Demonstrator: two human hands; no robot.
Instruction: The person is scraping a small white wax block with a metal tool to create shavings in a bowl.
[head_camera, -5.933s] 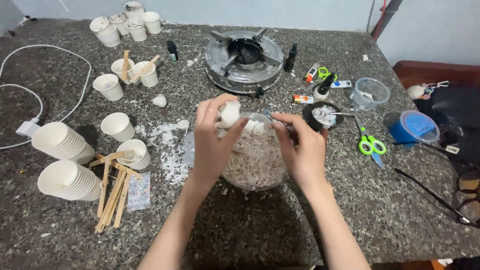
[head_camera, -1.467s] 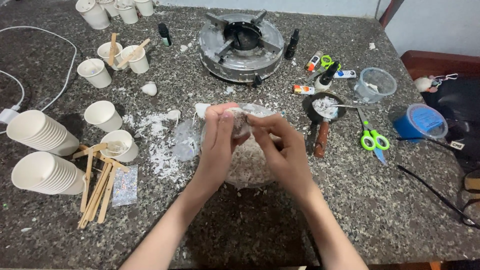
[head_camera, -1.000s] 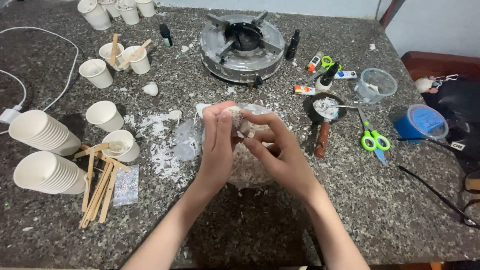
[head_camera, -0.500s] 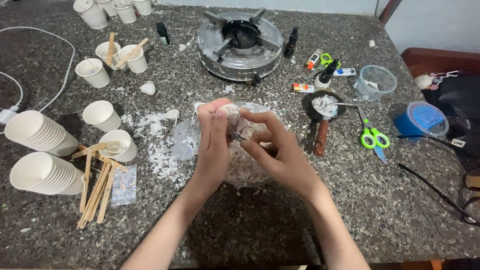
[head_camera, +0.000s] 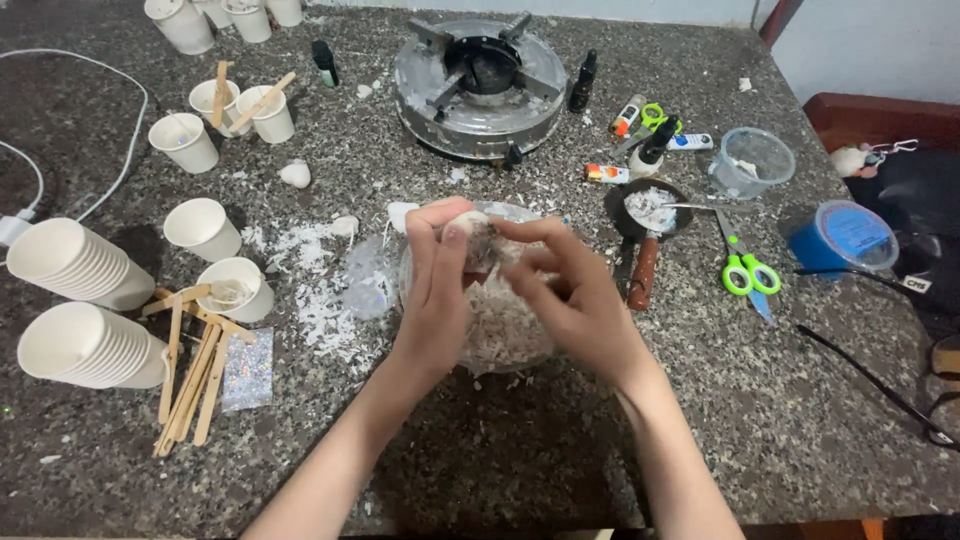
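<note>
Left hand (head_camera: 432, 290): grip closed on white lump (head_camera: 468, 228) above clear bowl (head_camera: 500, 335) | right hand (head_camera: 575, 300): fingertips pinching lump | bowl: pale shavings, on table (head_camera: 800, 400) | small pan (head_camera: 648, 212): white flakes

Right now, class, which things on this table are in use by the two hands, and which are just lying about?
In use:
left hand
right hand
white wax lump, pinched between both hands
clear bowl of shavings, directly beneath them

Lying about:
gas burner
green scissors
stacked paper cups
wooden sticks
blue-lidded tub
</note>
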